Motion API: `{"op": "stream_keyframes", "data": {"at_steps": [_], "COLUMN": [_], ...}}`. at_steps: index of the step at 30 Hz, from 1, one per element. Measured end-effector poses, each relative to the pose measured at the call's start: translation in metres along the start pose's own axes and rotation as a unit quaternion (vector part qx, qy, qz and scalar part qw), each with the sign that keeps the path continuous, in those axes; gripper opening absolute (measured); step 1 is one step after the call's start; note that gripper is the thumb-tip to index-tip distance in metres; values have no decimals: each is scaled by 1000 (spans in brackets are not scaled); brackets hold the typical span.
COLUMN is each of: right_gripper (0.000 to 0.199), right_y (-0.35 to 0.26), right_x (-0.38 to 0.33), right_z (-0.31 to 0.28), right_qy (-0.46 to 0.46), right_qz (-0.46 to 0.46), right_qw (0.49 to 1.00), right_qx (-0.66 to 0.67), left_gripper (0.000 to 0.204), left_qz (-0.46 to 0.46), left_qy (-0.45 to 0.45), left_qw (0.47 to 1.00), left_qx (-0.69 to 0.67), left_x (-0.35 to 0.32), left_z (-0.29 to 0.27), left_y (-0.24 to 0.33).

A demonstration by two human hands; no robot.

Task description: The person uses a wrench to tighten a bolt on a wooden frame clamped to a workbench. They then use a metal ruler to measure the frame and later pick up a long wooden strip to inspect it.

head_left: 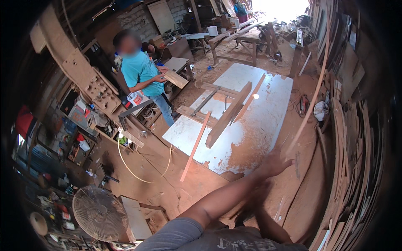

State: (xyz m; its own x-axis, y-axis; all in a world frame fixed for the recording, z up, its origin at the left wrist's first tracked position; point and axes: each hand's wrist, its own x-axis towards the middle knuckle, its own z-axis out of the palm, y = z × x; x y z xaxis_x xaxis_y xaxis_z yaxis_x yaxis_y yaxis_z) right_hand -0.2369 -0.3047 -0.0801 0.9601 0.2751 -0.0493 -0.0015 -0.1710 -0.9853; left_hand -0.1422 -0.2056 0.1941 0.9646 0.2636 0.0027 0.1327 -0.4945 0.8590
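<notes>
Stretched out to the right, my left hand (pixel 274 164) is closed round the near end of a long, thin wooden strip (pixel 312 102), its fingers partly blurred. The strip slants up and away to the top right. Below that forearm is my right hand (pixel 258 193), dark and smeared, its fingers unreadable. Ahead lies a white-topped worktable (pixel 274 115) strewn with sawdust. A thick wooden beam (pixel 230 115) rests on it across shorter boards (pixel 190 112), beside a dark metal bar (pixel 205 101). A narrow reddish strip (pixel 196 145) overhangs the table's near left edge.
A co-worker in a turquoise shirt (pixel 140 71) stands left of the table holding a short board (pixel 176 78). Stacked planks (pixel 347 167) line the right side. A caged fan (pixel 100 213) stands lower left. A yellow cable (pixel 125 163) trails over the dusty floor.
</notes>
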Motion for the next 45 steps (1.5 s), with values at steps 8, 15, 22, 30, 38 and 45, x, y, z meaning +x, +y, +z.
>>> {"op": "stream_keyframes", "data": {"at_steps": [8,15,22,30,38,45], "right_gripper": [63,104,69,51,56,94], "right_y": [-81,-292,-262,-160,-130,-217], "right_x": [-35,67,-4,-212,-259,-82], "right_z": [37,30,103,233,204,190], "right_qy": [-318,-154,-105,-95,-256,-97], "right_qz": [-174,113,215,251,27,106], "right_qw": [916,856,881,905,966,973], "right_qx": [-170,481,408,330,22,182], "left_gripper": [51,42,54,70,48,40], "left_qz": [-78,-261,-309,-146,-227,-432], "left_qy": [95,70,49,109,77,55], "left_qw": [991,962,947,980,970,894], "left_qx": [-60,34,77,75,28,107], "left_x": [-174,-490,-700,-525,-561,-711], "left_z": [-113,-133,-151,-214,-205,-218], "left_y": [-84,-189,-268,-191,-224,-219]}}
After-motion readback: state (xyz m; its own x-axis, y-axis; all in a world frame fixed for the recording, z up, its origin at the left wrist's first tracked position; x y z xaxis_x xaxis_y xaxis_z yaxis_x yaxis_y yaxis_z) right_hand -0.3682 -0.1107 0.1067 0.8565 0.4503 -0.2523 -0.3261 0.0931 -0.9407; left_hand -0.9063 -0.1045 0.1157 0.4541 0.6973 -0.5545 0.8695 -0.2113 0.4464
